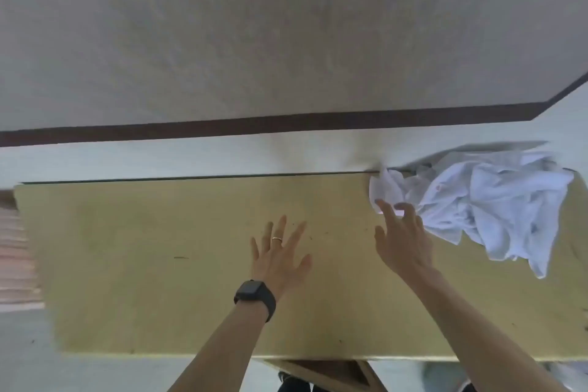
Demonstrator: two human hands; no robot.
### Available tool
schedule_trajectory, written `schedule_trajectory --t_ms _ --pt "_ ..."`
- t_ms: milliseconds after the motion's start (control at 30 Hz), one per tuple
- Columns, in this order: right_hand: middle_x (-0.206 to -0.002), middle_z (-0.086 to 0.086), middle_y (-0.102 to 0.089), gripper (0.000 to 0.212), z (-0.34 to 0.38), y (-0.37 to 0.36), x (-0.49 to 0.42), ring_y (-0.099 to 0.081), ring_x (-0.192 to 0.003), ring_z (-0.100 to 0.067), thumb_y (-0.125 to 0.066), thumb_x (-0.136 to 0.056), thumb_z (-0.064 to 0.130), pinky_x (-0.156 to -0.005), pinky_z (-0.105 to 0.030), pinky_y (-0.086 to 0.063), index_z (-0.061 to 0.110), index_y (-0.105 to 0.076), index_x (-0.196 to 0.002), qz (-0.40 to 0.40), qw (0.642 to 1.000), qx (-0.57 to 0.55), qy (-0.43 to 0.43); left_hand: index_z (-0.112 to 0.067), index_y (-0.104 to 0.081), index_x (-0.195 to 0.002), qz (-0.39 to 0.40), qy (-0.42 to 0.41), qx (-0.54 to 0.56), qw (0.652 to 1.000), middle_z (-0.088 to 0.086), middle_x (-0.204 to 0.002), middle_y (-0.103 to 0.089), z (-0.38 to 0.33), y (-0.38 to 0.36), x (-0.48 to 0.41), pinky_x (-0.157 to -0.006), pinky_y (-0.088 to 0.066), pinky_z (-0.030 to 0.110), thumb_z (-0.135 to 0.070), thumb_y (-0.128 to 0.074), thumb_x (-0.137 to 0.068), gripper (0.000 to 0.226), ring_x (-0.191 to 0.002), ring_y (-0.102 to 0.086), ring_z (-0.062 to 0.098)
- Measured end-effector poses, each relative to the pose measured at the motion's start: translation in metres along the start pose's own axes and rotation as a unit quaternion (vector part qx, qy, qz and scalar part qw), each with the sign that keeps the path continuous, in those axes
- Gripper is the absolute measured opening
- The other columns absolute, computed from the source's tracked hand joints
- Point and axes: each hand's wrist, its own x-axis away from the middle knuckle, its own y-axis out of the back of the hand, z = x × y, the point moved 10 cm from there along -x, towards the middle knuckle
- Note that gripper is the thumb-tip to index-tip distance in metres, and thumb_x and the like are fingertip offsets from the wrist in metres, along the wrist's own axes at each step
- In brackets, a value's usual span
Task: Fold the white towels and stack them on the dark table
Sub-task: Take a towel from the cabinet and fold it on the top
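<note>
Noted the table [159, 264] as a flat, yellow-tan top, flecked with small dark marks. Found the white towels [477, 210] unfolded, crumpled together in one loose, wrinkled heap at its far right end, against the back edge, with one tail of cloth trailing toward the near side.

Bare indoor room with plain wooden table [152, 270].

A table [127, 264] spans the near half of the view. A towel heap [493, 210] lies on the table at its far right. The left hand [280, 258] is over the table's middle. The right hand [404, 239] is just right of it, with its fingertips at the heap's near-left edge.
</note>
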Motion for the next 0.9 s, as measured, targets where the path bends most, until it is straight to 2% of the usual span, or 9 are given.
schedule_trajectory --t_ms 100,200,300,400,500,600,667,733,900 --pt "-0.148 -0.011 -0.024 0.063 -0.010 -0.016 -0.025 -0.053 -0.102 -0.035 -0.058 -0.087 0.008 -0.067 -0.038 -0.047 0.034 -0.039 -0.141 -0.006 1.000 0.031 -0.003 -0.055 0.017 -0.147 0.014 0.011 -0.042 0.999 -0.010 -0.160 0.029 0.008 -0.023 -0.033 -0.118 0.010 0.059 -0.065 -0.029 -0.096 0.070 -0.148 0.028 0.023" --pt "-0.149 -0.011 -0.023 0.058 -0.021 -0.029 -0.040 -0.053 -0.097 -0.038 -0.057 -0.085 0.000 -0.063 -0.036 -0.039 0.030 -0.046 -0.133 0.002 0.999 0.051 -0.008 -0.056 0.018 -0.146 -0.012 0.011 -0.035 0.999 -0.013 -0.159 0.031 0.018 -0.039 -0.051 -0.114 0.016 0.063 -0.067 -0.023 -0.096 0.065 -0.144 0.036 0.022" --pt "-0.143 -0.010 -0.033 0.038 -0.032 -0.029 -0.048 -0.056 -0.098 -0.040 -0.055 -0.087 -0.002 -0.063 -0.038 -0.039 0.018 -0.052 -0.120 0.003 0.999 0.042 -0.029 -0.053 0.024 -0.146 -0.032 -0.003 -0.052 0.998 -0.014 -0.153 0.041 0.024 -0.048 -0.053 -0.110 0.021 0.065 -0.070 -0.014 -0.096 0.065 -0.139 0.043 0.021" --pt "-0.130 -0.010 -0.047 0.018 -0.032 -0.017 -0.055 -0.056 -0.084 -0.038 -0.050 -0.094 0.003 -0.063 -0.039 -0.037 0.012 -0.056 -0.108 0.006 0.998 0.041 -0.041 -0.054 0.027 -0.144 -0.015 -0.007 -0.036 0.999 -0.014 -0.150 0.045 0.023 -0.050 -0.052 -0.108 0.025 0.064 -0.071 -0.011 -0.095 0.064 -0.137 0.046 0.020" --pt "-0.121 -0.008 -0.055 0.019 -0.025 0.003 -0.055 -0.057 -0.080 -0.039 -0.047 -0.098 0.009 -0.063 -0.038 -0.037 0.011 -0.063 -0.107 -0.004 0.999 0.036 -0.032 -0.053 0.027 -0.144 0.021 0.004 -0.049 0.999 -0.010 -0.151 0.044 0.021 -0.048 -0.051 -0.109 0.021 0.066 -0.070 -0.012 -0.095 0.065 -0.137 0.045 0.023" --pt "-0.123 -0.003 -0.057 0.019 -0.013 0.034 -0.042 -0.063 -0.087 -0.038 -0.050 -0.098 0.016 -0.065 -0.037 -0.041 0.014 -0.066 -0.109 -0.035 0.999 0.011 -0.017 -0.048 0.018 -0.149 0.115 0.018 -0.104 0.988 -0.005 -0.159 0.031 0.018 -0.039 -0.054 -0.116 0.003 0.065 -0.067 -0.033 -0.092 0.079 -0.147 0.028 0.032" --pt "-0.123 0.001 -0.057 0.018 0.002 0.060 -0.027 -0.065 -0.084 -0.035 -0.052 -0.096 0.017 -0.063 -0.040 -0.048 0.016 -0.066 -0.108 -0.062 0.998 -0.006 0.010 -0.043 0.002 -0.154 0.155 0.008 -0.065 0.986 0.004 -0.166 0.002 0.003 -0.009 -0.053 -0.117 -0.023 0.056 -0.057 -0.048 -0.091 0.082 -0.150 -0.006 0.037" --pt "-0.123 0.005 -0.058 0.015 0.020 0.089 -0.010 -0.066 -0.081 -0.031 -0.058 -0.093 0.018 -0.062 -0.042 -0.053 0.020 -0.067 -0.105 -0.090 0.995 -0.025 0.034 -0.033 -0.012 -0.157 0.116 -0.020 0.020 0.993 0.009 -0.158 -0.028 -0.020 0.039 -0.048 -0.109 -0.038 0.047 -0.048 -0.054 -0.093 0.077 -0.141 -0.034 0.033" --pt "-0.113 0.016 -0.059 0.011 0.064 0.146 0.035 -0.061 -0.070 -0.012 -0.067 -0.090 0.022 -0.061 -0.033 -0.052 0.028 -0.068 -0.099 -0.121 0.983 -0.123 0.056 -0.040 -0.021 -0.151 -0.073 -0.181 0.088 0.977 -0.004 -0.153 -0.037 -0.091 0.145 0.007 -0.109 -0.038 0.043 -0.056 -0.063 -0.083 0.082 -0.137 -0.038 0.021"
